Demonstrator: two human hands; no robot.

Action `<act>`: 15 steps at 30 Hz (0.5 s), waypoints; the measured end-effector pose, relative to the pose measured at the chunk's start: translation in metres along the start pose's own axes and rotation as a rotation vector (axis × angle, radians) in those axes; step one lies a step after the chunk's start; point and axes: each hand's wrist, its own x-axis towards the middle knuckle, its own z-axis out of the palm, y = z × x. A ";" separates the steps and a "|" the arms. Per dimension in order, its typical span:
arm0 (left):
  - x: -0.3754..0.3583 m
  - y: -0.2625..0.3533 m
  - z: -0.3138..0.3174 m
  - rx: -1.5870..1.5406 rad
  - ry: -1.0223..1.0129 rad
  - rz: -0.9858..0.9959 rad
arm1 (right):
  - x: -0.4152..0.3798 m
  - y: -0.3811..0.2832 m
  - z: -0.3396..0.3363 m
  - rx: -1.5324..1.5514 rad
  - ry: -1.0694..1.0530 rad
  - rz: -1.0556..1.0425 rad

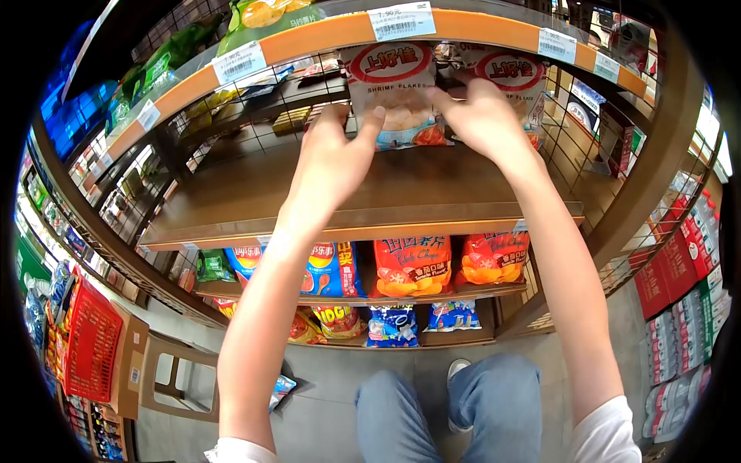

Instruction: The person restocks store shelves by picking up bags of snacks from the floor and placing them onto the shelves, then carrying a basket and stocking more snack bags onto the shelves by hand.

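Note:
A bag of shrimp flakes [395,96] stands upright toward the back of the middle shelf [370,181], between my two hands. My left hand [333,154] is at its lower left edge, with the thumb over the front and the fingers beside the edge. At the right edge, the thumb of my right hand [488,116] presses on the bag, and its fingers reach behind and are partly hidden. A second shrimp flakes bag [515,73] stands to the right, partly covered by my right hand.
An orange-edged upper shelf [324,37] with price tags runs above my hands. Below hang rows of chip bags, including a red bag [411,266] and a blue bag [328,270]. A red basket [93,347] and a stool [181,374] stand left; bottled drinks [675,339] are stacked right.

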 end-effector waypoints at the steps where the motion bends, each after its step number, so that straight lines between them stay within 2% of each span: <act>1: -0.015 0.007 -0.006 -0.093 0.035 0.079 | -0.010 0.005 -0.001 0.141 0.139 -0.133; 2: -0.029 0.015 -0.012 -0.094 0.040 0.077 | -0.021 0.006 -0.003 0.140 0.137 -0.138; 4: -0.057 0.022 -0.022 -0.368 0.098 0.065 | -0.052 0.004 -0.005 0.569 0.080 -0.174; 6: -0.079 0.016 -0.024 -0.443 0.130 0.076 | -0.088 -0.007 -0.002 0.792 0.102 -0.041; 8: -0.099 0.007 -0.022 -0.576 0.175 0.102 | -0.120 -0.014 0.019 0.991 0.172 -0.049; 11: -0.135 -0.005 -0.020 -0.695 0.205 0.000 | -0.173 -0.022 0.066 1.098 0.156 -0.006; 13: -0.162 -0.026 -0.018 -0.700 0.242 -0.037 | -0.200 -0.010 0.110 0.894 0.075 -0.162; 14: -0.177 -0.037 -0.014 -0.763 0.304 -0.142 | -0.206 -0.006 0.122 0.800 0.046 -0.256; 15: -0.192 -0.051 -0.012 -0.759 0.334 -0.203 | -0.208 -0.007 0.126 0.801 -0.013 -0.255</act>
